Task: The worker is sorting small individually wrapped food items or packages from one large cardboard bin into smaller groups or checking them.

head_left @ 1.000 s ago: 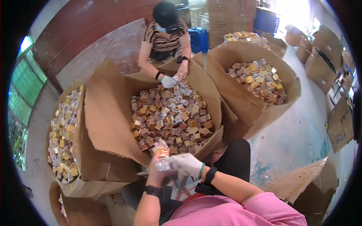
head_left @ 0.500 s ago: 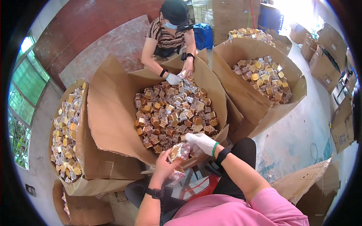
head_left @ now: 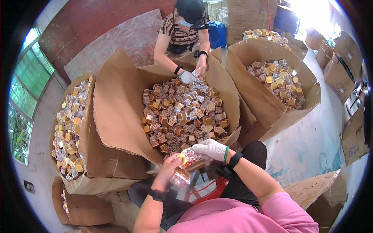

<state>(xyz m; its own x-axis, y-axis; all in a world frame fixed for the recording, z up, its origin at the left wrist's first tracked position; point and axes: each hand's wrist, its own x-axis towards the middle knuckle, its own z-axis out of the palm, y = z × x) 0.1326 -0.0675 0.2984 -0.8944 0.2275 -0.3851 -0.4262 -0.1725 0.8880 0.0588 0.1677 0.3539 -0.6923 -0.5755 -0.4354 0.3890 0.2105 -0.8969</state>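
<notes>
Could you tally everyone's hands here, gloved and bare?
Gloved in white: 2 (the wearer's right hand, the co-worker's right hand)
Bare: 2 (the wearer's left hand, the co-worker's left hand)
Total: 4

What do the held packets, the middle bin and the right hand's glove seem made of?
Held packets: glossy, transparent film, probably plastic, by bright glints and crinkles; material inside unclear.
Middle bin: matte brown cardboard, by its creased walls and rough edge.
Glove: dull, off-white fabric, perhaps knitted cotton, as its soft look suggests.
</notes>
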